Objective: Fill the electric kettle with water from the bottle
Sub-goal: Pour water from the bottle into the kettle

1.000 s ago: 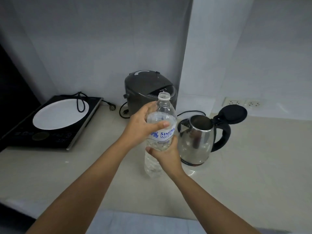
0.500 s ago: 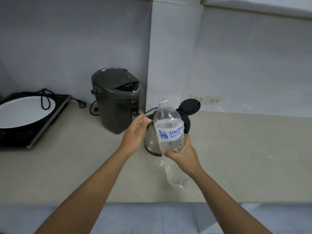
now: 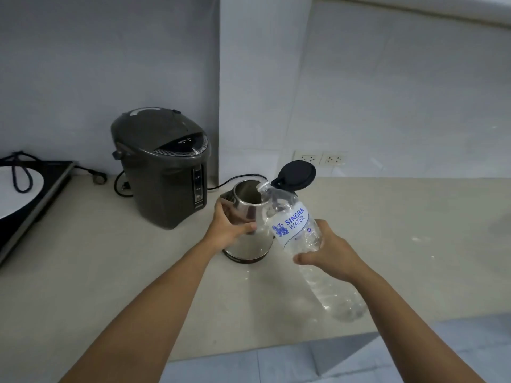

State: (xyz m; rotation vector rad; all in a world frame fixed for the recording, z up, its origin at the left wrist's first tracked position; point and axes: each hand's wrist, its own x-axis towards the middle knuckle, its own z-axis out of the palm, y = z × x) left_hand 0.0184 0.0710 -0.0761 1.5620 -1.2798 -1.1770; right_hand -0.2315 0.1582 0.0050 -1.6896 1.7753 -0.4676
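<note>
A steel electric kettle (image 3: pixel 249 244) stands on the beige counter with its black lid (image 3: pixel 297 175) flipped up. My left hand (image 3: pixel 226 230) grips the kettle's left side. My right hand (image 3: pixel 329 251) holds a clear plastic water bottle (image 3: pixel 293 225) with a white and blue label around its middle. The bottle is tilted, its uncapped neck resting over the right rim of the kettle's mouth and its base pointing down to the right. Water sits in the bottle's lower part.
A dark grey hot-water dispenser (image 3: pixel 163 167) stands just left of the kettle, with cords behind it. An induction hob (image 3: pixel 25 194) sits at the far left. Wall sockets (image 3: pixel 320 158) are behind the kettle. The counter's front edge (image 3: pixel 276 346) runs below my arms.
The bottle went from upright to tilted, its neck now over the kettle's mouth. My left hand left the bottle and took hold of the kettle's side. The view shifted right.
</note>
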